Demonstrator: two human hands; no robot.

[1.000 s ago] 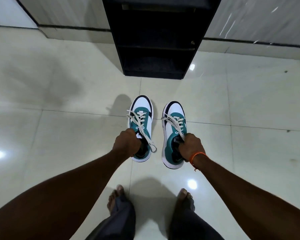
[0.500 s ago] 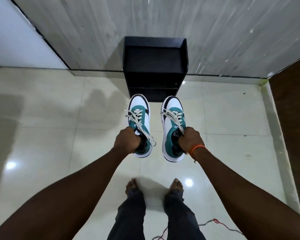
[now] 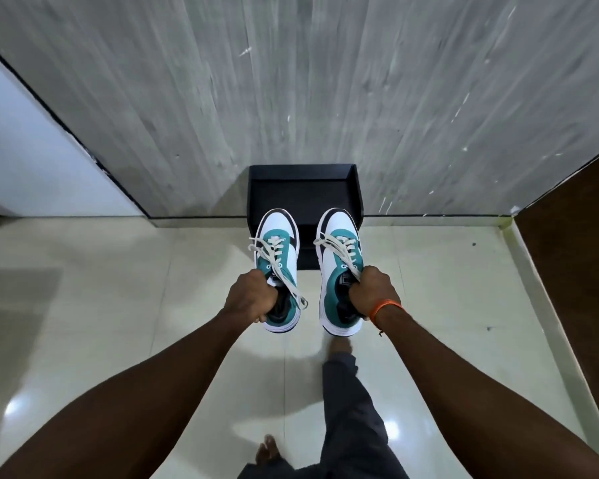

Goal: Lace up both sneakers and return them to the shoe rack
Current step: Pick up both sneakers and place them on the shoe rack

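Head view, looking forward and down. My left hand [image 3: 251,296] is clenched on the collar of the left sneaker [image 3: 278,271], fingers tucked into its opening; my right hand [image 3: 370,292] is clenched the same way on the right sneaker [image 3: 339,271], gripping at the tongue and the top of the laces. Both shoes hang in the air above the floor [image 3: 118,288], side by side but apart, toes pointing away from me. Each is white, teal and black, threaded with cream laces [image 3: 274,257]; on the left sneaker a loose lace end trails down past the collar, while on the right the lace ends run into my fist.

The shoe rack [image 3: 303,191], a black open unit, stands on the floor against the foot of the grey wall [image 3: 325,81]. The toes of both sneakers overlap its lower front in this view, hiding part of the lower shelf edge; whether they touch it cannot be told. Its top tray shows bare and dark.

An orange thread band [image 3: 384,307] circles my right wrist. Below the arms, my right leg in dark trousers [image 3: 350,402] steps forward on the pale glossy tiles, its bare foot just under the right sneaker's heel; the other bare foot [image 3: 268,449] shows near the bottom edge. A brown wooden panel [image 3: 574,254] flanks the floor's right edge, a white surface [image 3: 21,160] the left.
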